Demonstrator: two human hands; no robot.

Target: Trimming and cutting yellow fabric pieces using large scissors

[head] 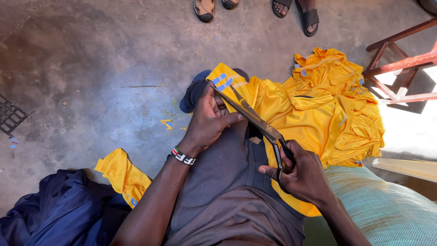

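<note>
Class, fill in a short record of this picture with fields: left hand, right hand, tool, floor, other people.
left hand: left hand pinches the edge of the yellow garment on the lap
right hand: right hand grips the scissors
tool: blades open at the cloth edge
floor: yellow pile, yellow scraps, navy cloth
other people: sandalled feet at top

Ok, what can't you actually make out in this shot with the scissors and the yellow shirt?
- Head view: the scissors tips against the yellow shirt; too fine to tell whether they are cutting.
- Left hand fingertips, tucked under the fabric.
- Two bystanders' sandalled feet, cut off by the top edge.
- Red wooden frame, cut off at the right edge.
</note>
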